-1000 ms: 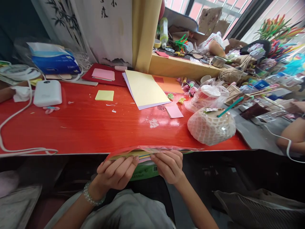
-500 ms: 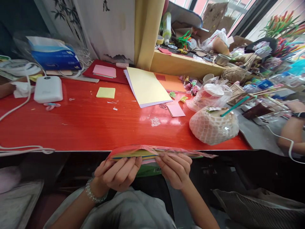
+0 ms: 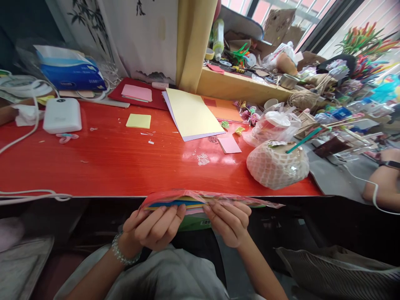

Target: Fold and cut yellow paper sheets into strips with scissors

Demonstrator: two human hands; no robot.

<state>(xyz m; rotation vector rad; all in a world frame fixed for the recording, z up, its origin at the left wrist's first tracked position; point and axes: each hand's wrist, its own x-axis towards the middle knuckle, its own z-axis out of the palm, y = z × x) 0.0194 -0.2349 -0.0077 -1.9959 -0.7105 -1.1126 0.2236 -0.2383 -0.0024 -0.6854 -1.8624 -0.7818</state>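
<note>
Just in front of the red table's edge I hold a clear plastic packet (image 3: 200, 194) of coloured paper. Blue, yellow and pink sheets (image 3: 168, 204) show along its opening, and a green part with a barcode hangs below. My left hand (image 3: 161, 227), with a beaded bracelet at the wrist, has its fingers closed on the packet's left part. My right hand (image 3: 229, 218) pinches it right of the middle. Both thumbs are largely hidden. The packet's thin end sticks out to the right past my right hand.
On the red table (image 3: 125, 166) lie cream sheets (image 3: 193, 112), a yellow square (image 3: 138, 121), a pink square (image 3: 229, 145) and a white power bank (image 3: 61, 116). A net-wrapped coconut (image 3: 278, 164) with a straw stands right. Another person's arm (image 3: 384, 179) rests at far right.
More of a blue sheet shows at the packet's opening near my left fingers. Both hands stay in nearly the same place, and the view has shifted slightly.
</note>
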